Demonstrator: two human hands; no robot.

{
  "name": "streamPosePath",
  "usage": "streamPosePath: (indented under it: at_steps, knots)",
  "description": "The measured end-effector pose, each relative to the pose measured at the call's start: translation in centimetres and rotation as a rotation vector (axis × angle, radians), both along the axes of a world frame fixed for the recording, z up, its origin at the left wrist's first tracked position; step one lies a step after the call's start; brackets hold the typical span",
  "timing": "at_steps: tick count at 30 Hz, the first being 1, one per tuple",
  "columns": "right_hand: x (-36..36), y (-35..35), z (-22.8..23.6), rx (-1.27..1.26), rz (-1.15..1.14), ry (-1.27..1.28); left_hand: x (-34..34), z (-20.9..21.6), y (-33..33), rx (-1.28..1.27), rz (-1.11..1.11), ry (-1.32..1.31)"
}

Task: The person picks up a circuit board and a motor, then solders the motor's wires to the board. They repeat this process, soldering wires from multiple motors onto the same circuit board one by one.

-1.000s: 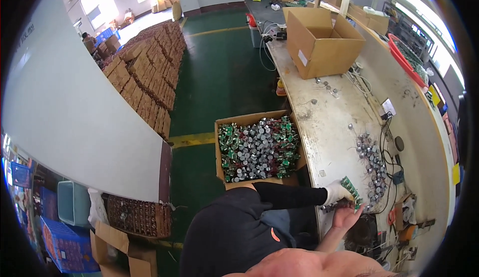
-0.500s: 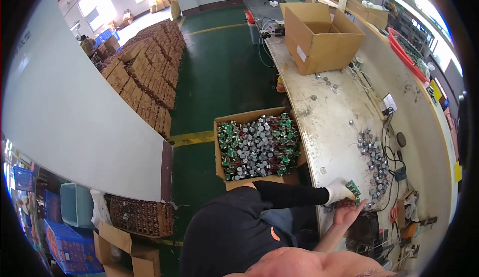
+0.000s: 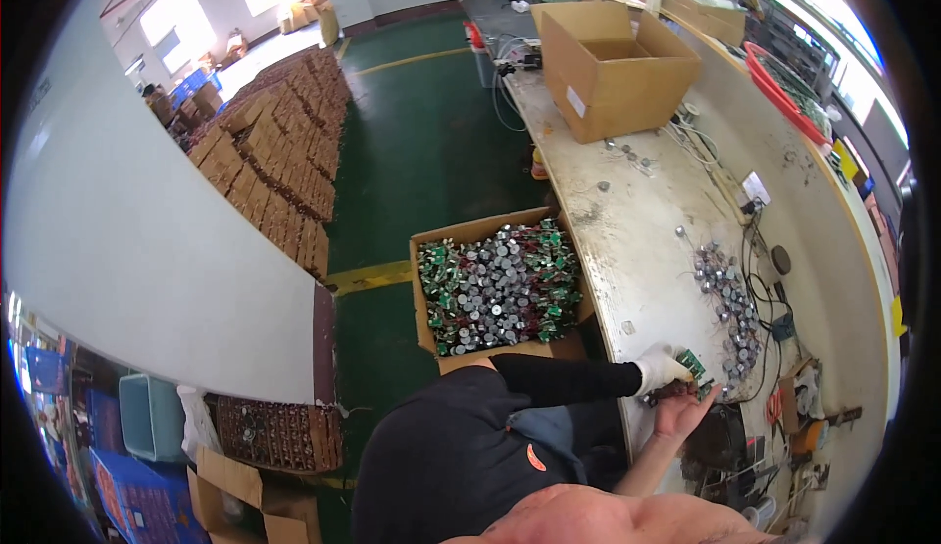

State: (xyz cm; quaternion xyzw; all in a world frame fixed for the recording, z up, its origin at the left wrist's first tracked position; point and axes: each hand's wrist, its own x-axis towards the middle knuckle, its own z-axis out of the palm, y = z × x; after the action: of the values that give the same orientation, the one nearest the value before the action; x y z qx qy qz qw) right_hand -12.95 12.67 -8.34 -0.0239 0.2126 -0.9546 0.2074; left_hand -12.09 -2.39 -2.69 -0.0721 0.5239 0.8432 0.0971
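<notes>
Over the near part of the workbench, my left hand (image 3: 660, 371), in a white glove below a black sleeve, is closed on green circuit boards (image 3: 692, 361). My bare right hand (image 3: 676, 414) is just below it, palm turned up. Its fingers are at the lower end of the boards, one stretched along them, and dark reddish wires show between the hands. How the right fingers grip is partly hidden. Beyond the hands, many small round silver metal parts (image 3: 733, 309) with thin wires lie in a long heap on the bench (image 3: 627, 279).
Left of the bench, an open carton (image 3: 421, 309) holds rows of silver parts and green boards. A large open cardboard box (image 3: 618, 88) stands farther along the bench. Black cables (image 3: 750, 260) and tools lie along its right side. A white partition (image 3: 167, 221) rises at left, before stacked trays (image 3: 284, 152).
The view has shifted slightly, moving the scene a little left. Both hands stay together at the boards; a bit more green board and reddish wire shows between them.
</notes>
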Motion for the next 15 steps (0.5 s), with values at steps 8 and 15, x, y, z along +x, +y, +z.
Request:
streamPosePath:
  at_steps: [8, 15]
  knots:
    - [1.5, -5.1, 0.6, 0.146, -0.312, -0.126, 0.0, -2.4, -3.4, 0.027, -0.328, -0.13]
    - [1.2, -5.6, 3.0, 0.335, -0.474, -0.174, -1.6, -0.7, -3.7, -0.049, -0.235, 0.05]
